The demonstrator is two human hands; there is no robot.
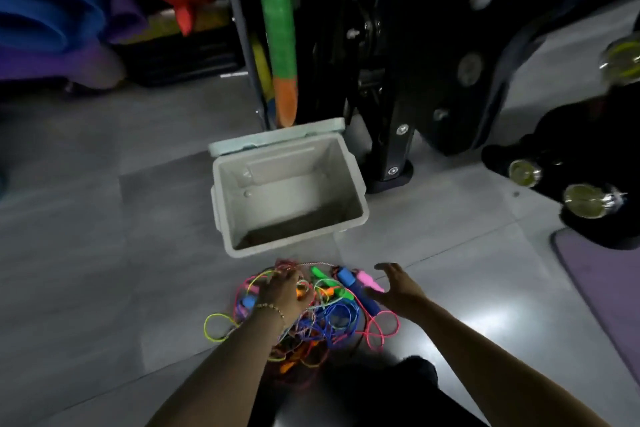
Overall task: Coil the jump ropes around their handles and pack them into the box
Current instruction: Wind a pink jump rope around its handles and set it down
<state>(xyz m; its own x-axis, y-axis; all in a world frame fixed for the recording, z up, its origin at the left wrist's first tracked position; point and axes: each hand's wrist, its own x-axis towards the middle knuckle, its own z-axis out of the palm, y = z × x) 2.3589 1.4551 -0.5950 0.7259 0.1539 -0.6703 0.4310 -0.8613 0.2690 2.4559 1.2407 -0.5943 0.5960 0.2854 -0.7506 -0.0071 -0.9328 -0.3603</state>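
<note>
A tangled heap of coloured jump ropes (332,319) lies on the grey floor, with pink, blue, green and orange handles among the cords. Just beyond it stands an open grey plastic box (360,204), its lid tipped back; the inside looks bare apart from something dark on the bottom. My left hand (282,291), with a bracelet at the wrist, reaches down into the left of the heap; its fingers are among the cords and their grasp is hidden. My right hand (398,282) hovers with spread fingers at the heap's right edge, beside a pink handle (370,282).
A black weight machine post (391,156) stands right of the box. Dumbbells (588,201) lie at the far right above a purple mat (606,291). Foam rollers and rolled mats (52,10) fill the back left. A green and orange tube (280,45) leans behind the box.
</note>
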